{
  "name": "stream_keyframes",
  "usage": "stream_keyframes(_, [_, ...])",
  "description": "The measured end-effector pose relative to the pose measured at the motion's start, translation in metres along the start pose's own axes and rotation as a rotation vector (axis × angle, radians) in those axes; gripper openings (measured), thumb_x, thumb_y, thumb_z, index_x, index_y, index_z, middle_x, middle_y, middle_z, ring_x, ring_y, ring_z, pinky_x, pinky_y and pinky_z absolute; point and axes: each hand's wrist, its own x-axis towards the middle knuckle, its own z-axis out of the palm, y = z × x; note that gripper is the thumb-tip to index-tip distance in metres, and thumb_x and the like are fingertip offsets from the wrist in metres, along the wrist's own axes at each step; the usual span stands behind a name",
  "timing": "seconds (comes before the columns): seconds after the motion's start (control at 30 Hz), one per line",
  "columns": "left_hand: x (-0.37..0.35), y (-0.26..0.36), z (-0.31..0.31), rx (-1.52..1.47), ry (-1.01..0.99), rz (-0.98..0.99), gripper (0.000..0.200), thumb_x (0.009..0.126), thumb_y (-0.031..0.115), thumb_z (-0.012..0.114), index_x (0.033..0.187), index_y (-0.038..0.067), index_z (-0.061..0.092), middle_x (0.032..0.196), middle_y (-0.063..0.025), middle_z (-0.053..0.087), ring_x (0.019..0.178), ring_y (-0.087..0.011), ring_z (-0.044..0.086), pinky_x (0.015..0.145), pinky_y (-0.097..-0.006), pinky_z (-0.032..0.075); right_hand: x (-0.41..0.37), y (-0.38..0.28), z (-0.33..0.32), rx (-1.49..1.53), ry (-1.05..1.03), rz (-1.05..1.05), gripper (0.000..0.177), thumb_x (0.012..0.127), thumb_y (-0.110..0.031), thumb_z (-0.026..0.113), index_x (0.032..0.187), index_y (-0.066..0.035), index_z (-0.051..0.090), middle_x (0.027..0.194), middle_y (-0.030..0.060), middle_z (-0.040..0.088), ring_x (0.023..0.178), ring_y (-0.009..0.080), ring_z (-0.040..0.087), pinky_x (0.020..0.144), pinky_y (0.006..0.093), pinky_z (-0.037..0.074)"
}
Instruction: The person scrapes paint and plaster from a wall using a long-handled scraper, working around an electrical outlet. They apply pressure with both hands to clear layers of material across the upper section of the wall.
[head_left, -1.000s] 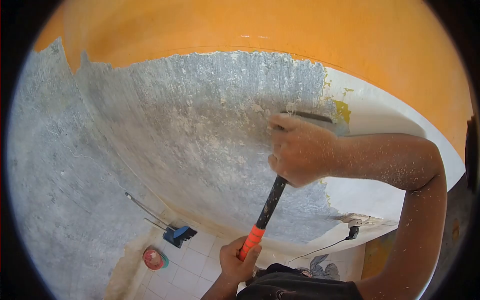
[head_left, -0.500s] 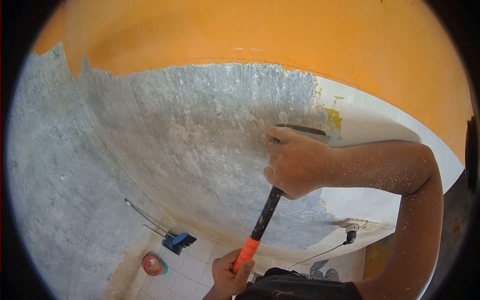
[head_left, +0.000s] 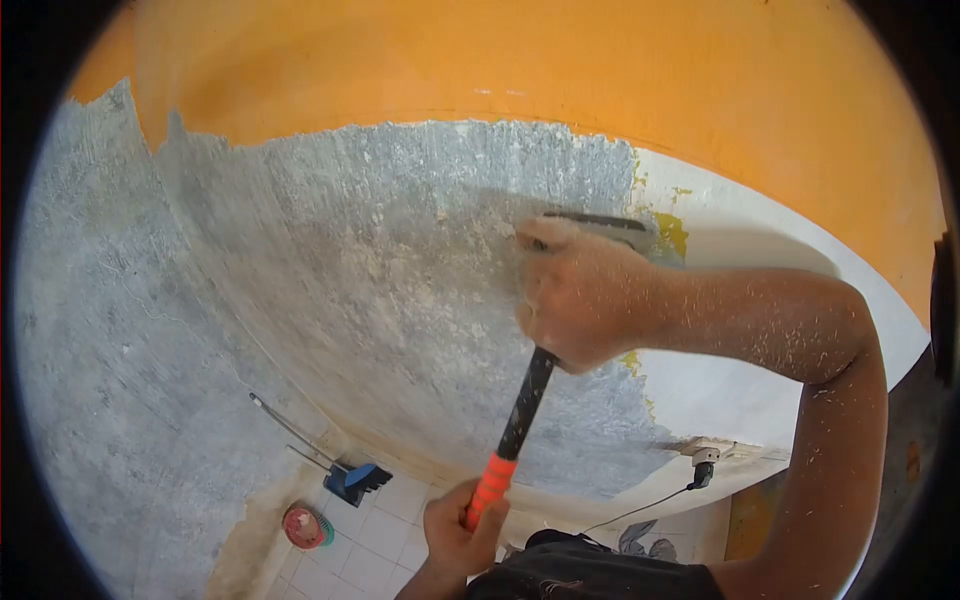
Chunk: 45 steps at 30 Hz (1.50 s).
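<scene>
My right hand [head_left: 590,295] is wrapped round the upper black shaft of a long scraper [head_left: 527,400], close to its dark, flat head, which lies against the wall. Lower down, my left hand [head_left: 465,530] grips the orange end of the same handle. The scraped wall [head_left: 400,270] is rough and grey. To the right of the scraper's head remain white paint [head_left: 740,230] and a small yellow-green patch [head_left: 670,237]. Pale flakes dot my right forearm.
Orange paint [head_left: 500,60] covers the upper wall. A socket with a black plug [head_left: 703,472] and cable is low on the right. On the tiled floor [head_left: 375,540] are a blue broom and dustpan [head_left: 355,482] and a red and green basket [head_left: 305,526].
Both hands and the scraper have moved up along the wall, the right hand more clearly. Both hands keep their hold.
</scene>
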Motion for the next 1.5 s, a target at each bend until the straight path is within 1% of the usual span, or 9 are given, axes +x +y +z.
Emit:
stream_keyframes(0.17, [-0.019, 0.01, 0.003, -0.048, -0.02, -0.109, 0.029, 0.086, 0.018, 0.057, 0.098, -0.009, 0.058, 0.057, -0.0011, 0.053, 0.044, -0.0036, 0.044, 0.042, -0.0181, 0.033, -0.005, -0.009, 0.015, 0.073, 0.029, -0.066, 0.014, 0.07, -0.02, 0.054, 0.062, -0.014, 0.064, 0.059, 0.0022, 0.061, 0.06, 0.0166, 0.057, 0.089, 0.0346, 0.03])
stream_keyframes(0.23, [-0.009, 0.003, -0.005, 0.038, 0.016, -0.081, 0.021, 0.082, 0.009, 0.062, 0.096, -0.006, 0.06, 0.055, 0.0023, 0.049, 0.05, -0.0021, 0.041, 0.045, -0.0193, 0.033, 0.001, -0.004, 0.008, 0.029, -0.037, -0.025, 0.014, 0.07, -0.02, 0.054, 0.062, -0.013, 0.064, 0.058, 0.0022, 0.061, 0.062, 0.0167, 0.058, 0.089, 0.0352, 0.03])
stream_keyframes(0.5, [-0.025, 0.027, -0.002, 0.008, -0.067, -0.16, 0.029, 0.087, 0.016, 0.055, 0.1, -0.009, 0.057, 0.057, -0.0006, 0.053, 0.045, -0.0031, 0.044, 0.043, -0.0181, 0.034, -0.006, -0.017, 0.012, 0.09, -0.006, -0.068, 0.013, 0.07, -0.02, 0.055, 0.063, -0.012, 0.063, 0.055, 0.0015, 0.059, 0.057, 0.0182, 0.058, 0.087, 0.037, 0.032])
stream_keyframes(0.7, [-0.019, 0.0, -0.006, 0.139, -0.035, -0.074, 0.025, 0.081, 0.011, 0.061, 0.1, -0.004, 0.059, 0.055, -0.0032, 0.051, 0.051, -0.0052, 0.046, 0.048, -0.0229, 0.038, -0.004, -0.015, 0.013, 0.042, 0.011, -0.038, 0.013, 0.071, -0.02, 0.054, 0.063, -0.012, 0.062, 0.057, 0.0032, 0.06, 0.059, 0.0191, 0.059, 0.087, 0.0378, 0.034])
stream_keyframes(0.9, [-0.012, -0.019, 0.004, 0.153, -0.029, 0.112, 0.019, 0.085, 0.007, 0.049, 0.097, -0.005, 0.059, 0.057, -0.0001, 0.052, 0.044, -0.0039, 0.045, 0.042, -0.0182, 0.037, -0.004, -0.015, 0.021, -0.009, -0.068, -0.074, 0.015, 0.069, -0.024, 0.057, 0.063, -0.01, 0.061, 0.057, 0.0016, 0.058, 0.064, 0.0183, 0.057, 0.09, 0.0382, 0.033])
stream_keyframes(0.97, [-0.013, -0.014, 0.0, 0.146, -0.025, 0.004, 0.02, 0.085, 0.009, 0.05, 0.097, -0.005, 0.059, 0.057, -0.0007, 0.053, 0.044, -0.0042, 0.046, 0.042, -0.0194, 0.037, 0.001, -0.009, 0.01, 0.04, -0.096, -0.042, 0.015, 0.069, -0.024, 0.057, 0.064, -0.01, 0.061, 0.057, 0.002, 0.058, 0.064, 0.0183, 0.057, 0.09, 0.0377, 0.033])
stream_keyframes(1.23, [-0.01, -0.008, 0.0, 0.156, -0.018, 0.073, 0.023, 0.084, 0.009, 0.05, 0.094, -0.009, 0.058, 0.056, -0.0005, 0.053, 0.044, -0.0037, 0.046, 0.042, -0.0197, 0.036, 0.0, -0.01, 0.011, 0.015, -0.081, -0.033, 0.016, 0.067, -0.027, 0.058, 0.061, -0.012, 0.061, 0.056, 0.0014, 0.057, 0.065, 0.0193, 0.056, 0.091, 0.0365, 0.032])
stream_keyframes(1.3, [-0.012, 0.001, -0.003, 0.121, -0.009, -0.006, 0.019, 0.082, 0.012, 0.06, 0.094, -0.002, 0.061, 0.055, -0.0016, 0.048, 0.051, -0.0047, 0.042, 0.046, -0.0229, 0.036, -0.001, -0.009, 0.01, 0.0, -0.003, -0.007, 0.011, 0.067, -0.021, 0.057, 0.061, -0.015, 0.064, 0.058, 0.0019, 0.061, 0.059, 0.0173, 0.058, 0.081, 0.0339, 0.034])
stream_keyframes(1.5, [-0.008, -0.003, 0.001, 0.14, 0.002, -0.022, 0.019, 0.082, 0.013, 0.059, 0.094, -0.002, 0.061, 0.055, -0.0024, 0.05, 0.051, -0.0059, 0.044, 0.047, -0.0231, 0.038, 0.001, -0.006, 0.013, -0.02, 0.077, -0.016, 0.011, 0.064, -0.024, 0.059, 0.056, -0.017, 0.062, 0.057, -0.0005, 0.061, 0.056, 0.0164, 0.057, 0.077, 0.0316, 0.035])
